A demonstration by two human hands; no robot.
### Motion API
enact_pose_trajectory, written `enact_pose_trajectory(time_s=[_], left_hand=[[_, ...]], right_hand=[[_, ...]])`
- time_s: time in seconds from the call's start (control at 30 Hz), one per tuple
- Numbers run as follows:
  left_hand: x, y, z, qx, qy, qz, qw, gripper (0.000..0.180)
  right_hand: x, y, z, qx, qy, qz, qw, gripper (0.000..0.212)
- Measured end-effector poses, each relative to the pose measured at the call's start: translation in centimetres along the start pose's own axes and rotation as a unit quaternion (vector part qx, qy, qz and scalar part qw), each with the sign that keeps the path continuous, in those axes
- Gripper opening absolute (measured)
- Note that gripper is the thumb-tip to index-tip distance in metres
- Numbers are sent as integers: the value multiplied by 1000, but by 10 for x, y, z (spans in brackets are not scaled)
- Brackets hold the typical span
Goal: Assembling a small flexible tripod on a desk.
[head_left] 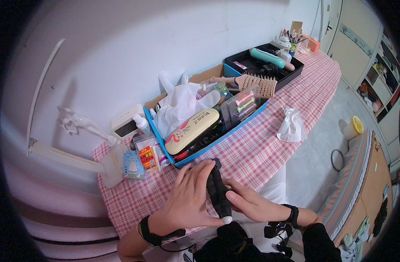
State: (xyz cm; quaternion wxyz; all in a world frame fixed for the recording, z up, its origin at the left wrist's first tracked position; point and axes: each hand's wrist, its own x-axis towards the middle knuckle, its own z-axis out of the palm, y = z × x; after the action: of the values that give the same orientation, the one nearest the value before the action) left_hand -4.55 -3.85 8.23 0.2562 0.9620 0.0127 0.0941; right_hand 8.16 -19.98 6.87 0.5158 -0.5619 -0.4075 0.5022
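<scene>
Near the table's front edge I hold a slim black bundle [217,192] with a white rounded tip; it resembles a small folded umbrella, but its exact kind does not show clearly. My left hand [187,192] grips it from the left, fingers over its far part and thumb by the white tip. From the right, my right hand [254,203] presses its thumb against the side, its other fingers partly hidden beneath. Just beyond my hands stands a blue-edged box [222,142]. In it are a cream glasses case [193,129], white cloth [178,107] and a wooden hairbrush [257,84].
A pink checked cloth [270,150] covers the table. On it lie a crumpled white tissue [291,125], small packets [133,166] and a white lamp base [115,168]. Farther back is a black tray [291,72] with a turquoise hair tool [267,57]. A yellow-rimmed bin [353,129] stands on the floor.
</scene>
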Motion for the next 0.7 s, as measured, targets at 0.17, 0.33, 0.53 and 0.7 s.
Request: enact_pose_trajectory(time_s=[0.17, 0.33, 0.53, 0.7], left_hand=[[3, -1, -4, 9, 8, 8, 1000, 111], [5, -7, -6, -1, 14, 22, 1000, 107], [5, -14, -15, -47, -4, 36, 998, 109], [6, -17, -24, -111, -68, 22, 991, 107]], right_hand=[[5, 11, -6, -78, 55, -26, 995, 48], [8, 3, -13, -179, 104, -60, 977, 37], [11, -4, -20, -245, 155, -120, 949, 25], [11, 1, -30, -257, 172, -162, 937, 19]])
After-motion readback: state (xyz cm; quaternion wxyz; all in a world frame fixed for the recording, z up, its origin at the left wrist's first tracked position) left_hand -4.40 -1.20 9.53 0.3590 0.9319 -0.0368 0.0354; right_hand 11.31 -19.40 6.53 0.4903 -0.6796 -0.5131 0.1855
